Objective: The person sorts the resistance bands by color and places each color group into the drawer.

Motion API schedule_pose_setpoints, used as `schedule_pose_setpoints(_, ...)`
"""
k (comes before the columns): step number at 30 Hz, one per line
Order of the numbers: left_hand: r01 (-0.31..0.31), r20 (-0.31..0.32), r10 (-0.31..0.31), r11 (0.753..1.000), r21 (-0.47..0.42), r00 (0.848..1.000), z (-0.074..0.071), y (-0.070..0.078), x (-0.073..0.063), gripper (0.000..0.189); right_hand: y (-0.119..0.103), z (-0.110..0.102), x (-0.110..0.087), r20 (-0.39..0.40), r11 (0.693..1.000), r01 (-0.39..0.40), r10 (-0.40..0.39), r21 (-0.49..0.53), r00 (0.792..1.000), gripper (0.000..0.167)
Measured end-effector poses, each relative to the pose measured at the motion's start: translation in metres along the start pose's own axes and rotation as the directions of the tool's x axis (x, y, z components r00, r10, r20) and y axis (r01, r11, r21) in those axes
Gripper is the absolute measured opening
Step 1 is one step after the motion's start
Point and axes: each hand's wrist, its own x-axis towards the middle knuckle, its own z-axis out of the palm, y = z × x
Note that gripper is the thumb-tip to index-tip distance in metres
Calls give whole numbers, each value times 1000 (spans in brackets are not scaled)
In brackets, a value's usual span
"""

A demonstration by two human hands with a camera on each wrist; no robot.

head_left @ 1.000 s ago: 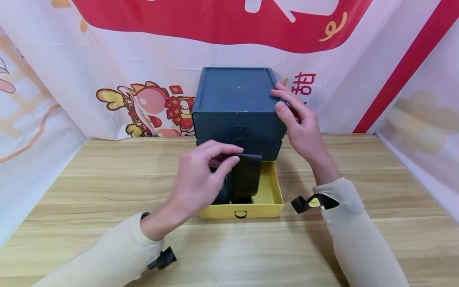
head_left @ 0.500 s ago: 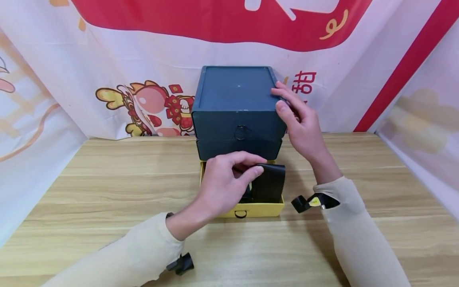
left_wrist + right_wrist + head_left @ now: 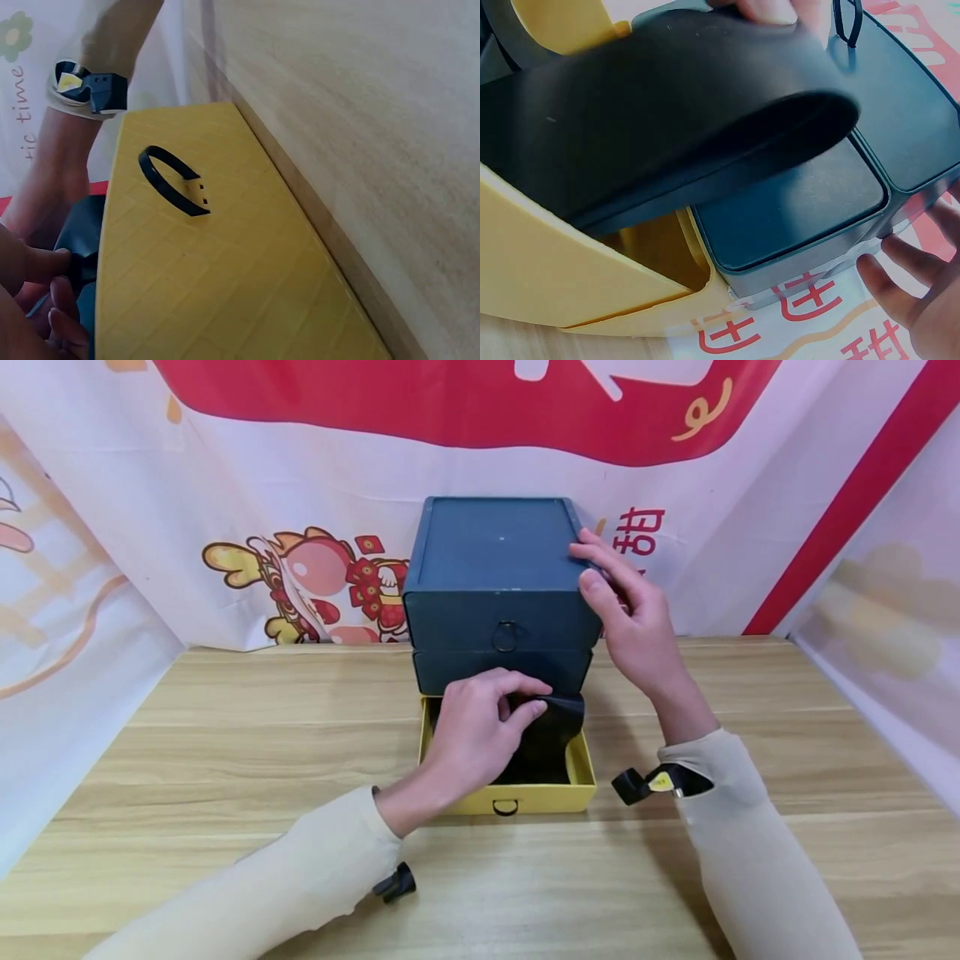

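Observation:
My left hand [image 3: 483, 727] pinches the top edge of a black, leather-like folded sheet [image 3: 545, 742] between thumb and fingers. The sheet bends over in a loop, plain in the right wrist view, and its lower part sits inside a yellow pulled-out drawer [image 3: 536, 800]. My left hand hides much of the drawer's inside. Above and behind the drawer stands a dark blue drawer unit [image 3: 495, 552]. My right hand [image 3: 633, 622] rests on its right top edge; in the right wrist view the fingers [image 3: 930, 274] lie spread along its side, holding nothing.
A black loop pull [image 3: 161, 187] is fixed to the yellow drawer's front. Another loop pull [image 3: 505, 636] hangs on the blue unit's upper drawer. A wooden table [image 3: 247, 760] carries everything, and a printed curtain [image 3: 360, 468] stands close behind the unit.
My left hand has moved right with the black sheet, then lowered it deeper into the yellow drawer, where it now bends over. My right hand has stayed on the blue unit's edge.

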Motion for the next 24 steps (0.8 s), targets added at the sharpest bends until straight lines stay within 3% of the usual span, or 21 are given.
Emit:
schedule_pose_setpoints(13, 5, 50, -10, 994, 107, 999, 7, -15, 9, 14, 0, 0, 0, 3, 1000, -4, 4, 0, 1000, 42)
schedule_pose_setpoints(24, 2, 132, -26, 984, 176, 991, 7, -16, 12, 17, 0, -1, 0, 2, 1000, -12, 12, -5, 1000, 42)
